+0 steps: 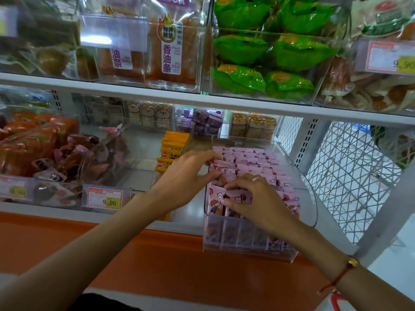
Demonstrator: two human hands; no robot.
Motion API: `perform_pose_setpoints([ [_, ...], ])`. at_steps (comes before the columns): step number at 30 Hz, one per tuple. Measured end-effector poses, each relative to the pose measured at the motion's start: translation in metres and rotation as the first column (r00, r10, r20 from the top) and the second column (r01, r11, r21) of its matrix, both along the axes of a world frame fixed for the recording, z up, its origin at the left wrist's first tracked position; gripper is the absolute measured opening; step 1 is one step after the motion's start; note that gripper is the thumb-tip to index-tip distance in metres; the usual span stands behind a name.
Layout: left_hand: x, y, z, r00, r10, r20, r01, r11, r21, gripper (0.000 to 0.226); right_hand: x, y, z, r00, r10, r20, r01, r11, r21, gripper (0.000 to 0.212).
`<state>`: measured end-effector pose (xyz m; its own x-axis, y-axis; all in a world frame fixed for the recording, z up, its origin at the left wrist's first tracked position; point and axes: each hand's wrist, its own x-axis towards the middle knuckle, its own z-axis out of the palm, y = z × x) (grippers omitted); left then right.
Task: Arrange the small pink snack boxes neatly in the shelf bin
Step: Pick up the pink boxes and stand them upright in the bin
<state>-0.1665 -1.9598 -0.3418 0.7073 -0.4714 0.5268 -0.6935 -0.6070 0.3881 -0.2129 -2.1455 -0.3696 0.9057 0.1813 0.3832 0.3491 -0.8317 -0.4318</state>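
Observation:
Several small pink snack boxes (253, 163) stand in rows inside a clear plastic shelf bin (247, 245) on the lower shelf. My left hand (186, 178) reaches over the bin's left wall, and its fingertips touch the boxes in the left column. My right hand (253, 198) lies over the front rows, with its thumb and fingers pinching the top of a pink box (235, 195) near the front. A ring shows on the right hand. The front row shows dimly through the bin's front wall.
Yellow snack packs (171, 151) stand just left of the bin, with a bare shelf gap in front. Further left are bins of pink and orange packets and a 9.90 price tag (104, 198). A wire mesh side panel (350, 173) bounds the right. The upper shelf edge (202, 99) hangs overhead.

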Motion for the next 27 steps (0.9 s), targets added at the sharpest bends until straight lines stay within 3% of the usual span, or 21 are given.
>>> perform_pose_setpoints([
  [4, 0.011, -0.006, 0.010, 0.989, 0.118, 0.089, -0.133, 0.974, 0.184, 0.029, 0.002, 0.000, -0.003, 0.999, -0.030, 0.027, 0.030, 1.000, 0.006, 0.036],
  [7, 0.011, -0.009, 0.015, 0.980, 0.170, 0.108, -0.184, 0.972, 0.145, 0.034, 0.003, 0.001, -0.005, 0.998, -0.043, 0.048, 0.043, 0.999, 0.007, 0.033],
  [10, 0.008, -0.010, 0.016, 0.980, 0.116, 0.163, -0.145, 0.973, 0.178, 0.027, 0.004, -0.003, -0.002, 0.997, -0.053, 0.055, 0.053, 0.999, 0.001, 0.031],
  [14, 0.008, -0.010, 0.012, 0.987, 0.007, 0.160, -0.075, 0.903, 0.422, 0.035, 0.007, -0.013, 0.003, 0.991, -0.073, 0.116, 0.076, 0.997, -0.023, 0.034],
  [17, 0.010, -0.010, 0.008, 0.992, -0.007, 0.128, -0.058, 0.864, 0.500, 0.035, 0.008, -0.015, -0.002, 0.995, -0.081, 0.054, 0.088, 0.987, -0.136, 0.038],
  [19, 0.010, -0.010, 0.005, 0.992, -0.010, 0.126, -0.052, 0.875, 0.482, 0.031, 0.008, -0.015, -0.006, 0.996, -0.092, 0.004, 0.090, 0.976, -0.196, 0.038],
  [23, 0.004, -0.009, -0.002, 0.991, 0.000, 0.132, -0.046, 0.939, 0.341, 0.022, 0.008, -0.016, -0.007, 0.995, -0.092, -0.029, 0.086, 0.981, -0.173, 0.038],
  [27, -0.007, -0.006, -0.004, 0.998, 0.029, 0.047, -0.030, 1.000, 0.008, 0.011, 0.008, -0.017, -0.008, 0.996, -0.085, -0.031, 0.077, 0.978, -0.195, 0.039],
])
